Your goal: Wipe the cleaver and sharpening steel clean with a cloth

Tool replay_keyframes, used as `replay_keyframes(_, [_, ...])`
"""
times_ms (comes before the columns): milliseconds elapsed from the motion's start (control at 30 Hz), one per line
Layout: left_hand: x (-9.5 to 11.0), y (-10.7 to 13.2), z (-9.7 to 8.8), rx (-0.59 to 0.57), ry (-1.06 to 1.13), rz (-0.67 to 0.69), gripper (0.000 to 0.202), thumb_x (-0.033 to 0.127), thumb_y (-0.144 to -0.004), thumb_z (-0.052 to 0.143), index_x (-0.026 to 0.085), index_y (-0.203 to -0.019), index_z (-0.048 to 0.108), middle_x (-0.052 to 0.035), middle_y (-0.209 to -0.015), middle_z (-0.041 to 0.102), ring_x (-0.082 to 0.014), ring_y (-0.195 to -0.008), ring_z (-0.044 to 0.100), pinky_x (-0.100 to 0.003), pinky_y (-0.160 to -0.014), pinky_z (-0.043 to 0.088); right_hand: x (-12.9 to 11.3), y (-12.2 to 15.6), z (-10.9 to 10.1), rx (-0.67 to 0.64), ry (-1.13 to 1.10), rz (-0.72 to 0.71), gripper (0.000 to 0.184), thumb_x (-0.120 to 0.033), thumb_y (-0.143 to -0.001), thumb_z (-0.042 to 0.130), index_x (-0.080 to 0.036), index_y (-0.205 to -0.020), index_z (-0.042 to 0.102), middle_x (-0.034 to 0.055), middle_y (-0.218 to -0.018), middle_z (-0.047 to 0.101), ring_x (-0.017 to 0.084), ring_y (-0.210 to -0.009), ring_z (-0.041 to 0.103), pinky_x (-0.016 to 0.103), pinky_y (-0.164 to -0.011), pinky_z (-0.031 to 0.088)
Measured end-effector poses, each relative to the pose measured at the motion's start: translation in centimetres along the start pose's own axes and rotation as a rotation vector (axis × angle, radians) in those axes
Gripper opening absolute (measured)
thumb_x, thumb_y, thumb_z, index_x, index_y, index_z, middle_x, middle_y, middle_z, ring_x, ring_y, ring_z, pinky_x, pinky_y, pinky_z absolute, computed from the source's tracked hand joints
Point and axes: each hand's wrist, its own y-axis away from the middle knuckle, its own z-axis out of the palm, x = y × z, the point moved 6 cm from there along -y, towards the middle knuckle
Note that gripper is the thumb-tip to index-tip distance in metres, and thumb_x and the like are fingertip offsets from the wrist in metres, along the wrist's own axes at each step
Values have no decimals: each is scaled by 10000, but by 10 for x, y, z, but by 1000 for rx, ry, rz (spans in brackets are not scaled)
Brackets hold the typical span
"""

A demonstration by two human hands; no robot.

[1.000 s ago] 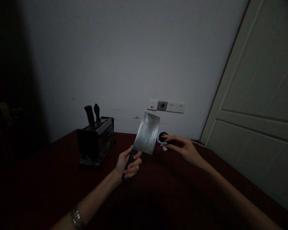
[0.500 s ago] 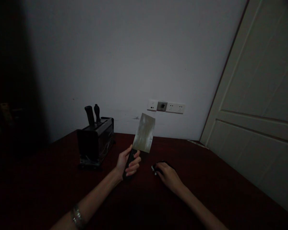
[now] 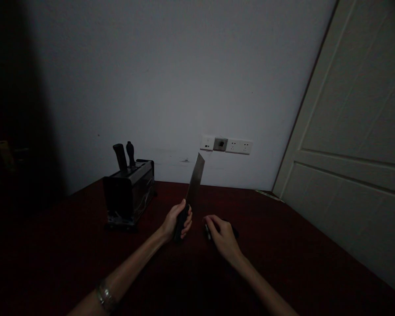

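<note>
My left hand (image 3: 171, 223) is wrapped round the black handle of a cleaver (image 3: 195, 177). The metal blade points up and away from me, turned so that it looks narrow. To its right, my right hand (image 3: 225, 240) is low over the tabletop, thumb and fingertips pinched together at a small dark object with a pale part (image 3: 207, 231). The hand covers most of that object, and its kind cannot be made out. A dark knife block (image 3: 118, 199) stands to the left of my left hand, with two black handles (image 3: 120, 157) sticking up from its top.
The dark red table (image 3: 184, 272) reaches back to a pale wall (image 3: 171, 87). White sockets (image 3: 238, 146) and a grey switch plate (image 3: 220, 144) are on the wall. A white panelled door (image 3: 345, 131) rises along the right side. The light is dim.
My left hand has rotated the cleaver, so its broad face now shows as a thin strip. The fingers of my right hand have shifted slightly left and drawn into a pinch over the dark object.
</note>
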Motion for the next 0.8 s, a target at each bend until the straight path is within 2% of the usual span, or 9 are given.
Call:
replay_keyframes(100, [-4, -3, -1, 70, -36, 51, 359, 513, -839, 387, 173, -732, 417, 47, -473, 447, -99, -322, 429, -220, -298, 396, -13, 1, 3, 53, -147, 26, 307, -410, -869, 392, -185, -802, 589, 42, -750, 650, 179, -696, 594, 271, -645, 412])
replay_keyframes(233, [-7, -5, -8, 118, -91, 77, 347, 515, -820, 433, 173, -763, 421, 32, -510, 507, -118, -367, 484, -262, -372, 444, -12, 0, 6, 156, -307, 99, 273, -447, -833, 443, -194, -773, 524, -7, -666, 572, 143, -606, 531, 246, -575, 390])
replay_keyframes(333, [-5, -6, -13, 134, -125, 93, 352, 508, -798, 489, 160, -771, 446, -23, -626, 601, -141, -501, 575, -299, -540, 485, -2, -5, 13, 181, -427, 176, 294, -478, -802, 468, -198, -714, 494, -29, -614, 521, 133, -579, 497, 245, -565, 381])
replay_keyframes(400, [-5, -6, -14, 133, -157, 105, 357, 502, -789, 511, 148, -756, 471, -63, -713, 640, -162, -635, 614, -317, -680, 475, 6, -8, 18, 194, -507, 234, 313, -499, -775, 490, -200, -683, 483, -33, -602, 510, 130, -570, 486, 246, -563, 379])
replay_keyframes(467, [-5, -6, -13, 130, -211, 115, 368, 504, -794, 503, 140, -738, 500, -85, -778, 653, -181, -733, 618, -322, -753, 449, 13, -8, 22, 225, -567, 295, 327, -517, -743, 519, -203, -664, 476, -41, -578, 495, 126, -549, 469, 246, -550, 371])
replay_keyframes(633, [-7, -4, -17, 202, -320, 165, 370, 502, -797, 499, 139, -757, 564, -73, -883, 648, -188, -842, 585, -305, -808, 413, 18, -3, 32, 289, -632, 357, 366, -562, -682, 565, -203, -640, 510, -43, -550, 474, 122, -530, 452, 246, -544, 366])
replay_keyframes(800, [-16, -6, -22, 217, -287, 121, 401, 543, -771, 510, 144, -776, 553, -49, -796, 624, -160, -729, 571, -271, -692, 432, 21, -4, 62, 133, -864, 480, 476, -658, -611, 559, -189, -689, 551, -3, -625, 557, 130, -536, 516, 250, -535, 398])
